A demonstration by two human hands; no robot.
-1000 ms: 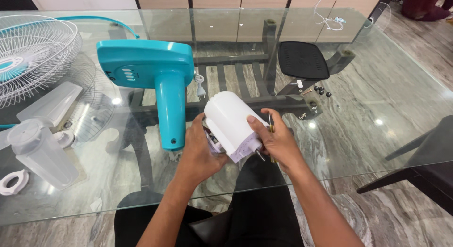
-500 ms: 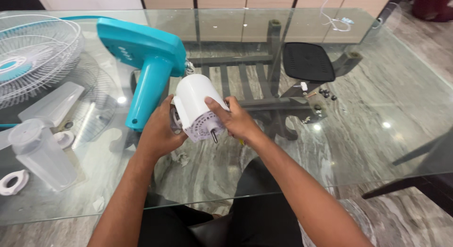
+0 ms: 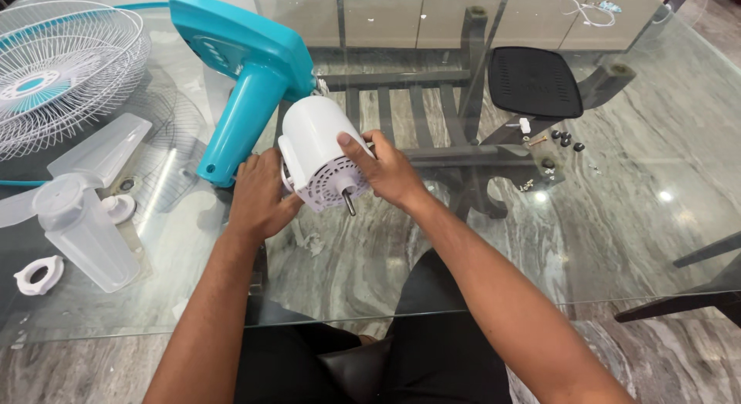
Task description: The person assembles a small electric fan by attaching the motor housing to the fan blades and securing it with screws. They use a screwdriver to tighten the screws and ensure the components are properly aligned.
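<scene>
Head view of a glass bench (image 3: 617, 242) with a dismantled fan laid out on it. The white motor housing (image 3: 316, 153) was held just above the glass near the bench's middle, its perforated face and short metal shaft (image 3: 349, 203) turned toward the person. The right hand (image 3: 390, 172) gripped the housing from the right, fingers (image 3: 356, 153) curled over its rounded body and face. The left hand (image 3: 258, 196) cupped the housing's left and lower side, fingers closed against it. Directly behind the housing, touching or nearly touching it, stood the teal fan base (image 3: 243, 64), tilted, its tubular neck sloping down to the left. At far left lay the white wire guard (image 3: 65, 72), with a translucent fan blade (image 3: 100, 153) below it and a clear plastic hub (image 3: 85, 230) nearer the person. A small white ring (image 3: 38, 274) lay beside the hub at the bench's left edge. On the right half sat a black plate (image 3: 536, 81), with several small dark screws (image 3: 565, 138) scattered just beside it. A white cord (image 3: 587, 10) lay at the far edge.
</scene>
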